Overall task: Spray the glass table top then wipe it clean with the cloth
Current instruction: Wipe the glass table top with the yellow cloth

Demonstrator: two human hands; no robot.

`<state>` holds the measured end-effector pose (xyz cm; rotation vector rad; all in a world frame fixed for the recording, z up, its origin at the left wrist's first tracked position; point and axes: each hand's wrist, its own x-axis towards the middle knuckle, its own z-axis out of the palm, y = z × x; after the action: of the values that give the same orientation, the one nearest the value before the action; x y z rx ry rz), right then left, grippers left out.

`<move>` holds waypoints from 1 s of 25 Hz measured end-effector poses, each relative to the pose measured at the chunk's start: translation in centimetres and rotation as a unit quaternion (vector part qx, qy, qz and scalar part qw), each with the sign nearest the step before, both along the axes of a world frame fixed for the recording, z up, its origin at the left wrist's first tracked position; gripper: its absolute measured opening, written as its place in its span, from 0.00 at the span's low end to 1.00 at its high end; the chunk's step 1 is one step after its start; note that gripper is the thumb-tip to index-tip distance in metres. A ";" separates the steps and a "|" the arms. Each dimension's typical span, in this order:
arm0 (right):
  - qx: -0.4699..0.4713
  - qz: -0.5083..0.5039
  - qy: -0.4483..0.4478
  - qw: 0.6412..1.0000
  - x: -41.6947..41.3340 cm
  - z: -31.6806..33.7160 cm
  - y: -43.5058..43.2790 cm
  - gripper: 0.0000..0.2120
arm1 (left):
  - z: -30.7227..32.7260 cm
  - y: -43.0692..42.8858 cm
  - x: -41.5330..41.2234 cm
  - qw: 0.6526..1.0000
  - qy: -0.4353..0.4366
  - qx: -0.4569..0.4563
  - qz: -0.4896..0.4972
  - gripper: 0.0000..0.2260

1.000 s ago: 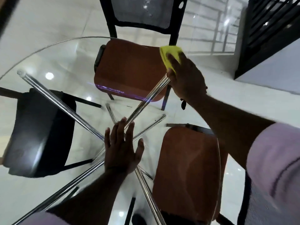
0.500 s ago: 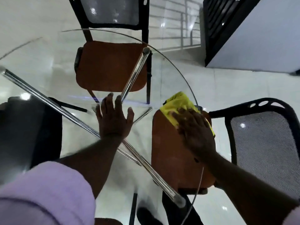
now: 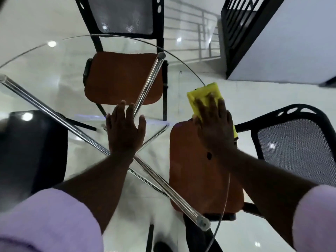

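Right hand (image 3: pixel 216 128) is flat, fingers spread, pressing the yellow cloth (image 3: pixel 203 95) down at the right rim of the round glass table top (image 3: pixel 54 70). The cloth's long axis runs away from the person, along the fingers. Left hand (image 3: pixel 125 131) is splayed open and holds nothing, planted near the centre over the crossing of the 2 chrome bars (image 3: pixel 54 115). The unwiped glass lies to the left of the cloth, so the right hand, already on it, looks best placed to sweep inward. No spray bottle in view.
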<state>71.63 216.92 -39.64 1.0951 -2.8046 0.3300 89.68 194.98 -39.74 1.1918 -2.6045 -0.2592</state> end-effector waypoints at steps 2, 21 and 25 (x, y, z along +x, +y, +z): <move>0.003 0.143 0.029 0.989 2.3 -0.4 2.1 0.26 | 0.1 0.3 0.1 1.000 -0.003 -0.007 0.001 0.26; -0.013 0.245 0.029 0.969 -11.3 0.5 -16.4 0.23 | 0.9 -0.4 -0.9 0.997 -0.069 -0.013 0.020 0.27; 0.048 0.230 -0.027 0.972 -7.9 1.8 -4.3 0.24 | 1.2 -0.6 -1.0 0.997 -0.079 -0.006 0.013 0.27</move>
<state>63.70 212.58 -37.89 1.7836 -2.6028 0.2662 88.73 194.38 -38.53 1.2907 -2.7172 -0.1502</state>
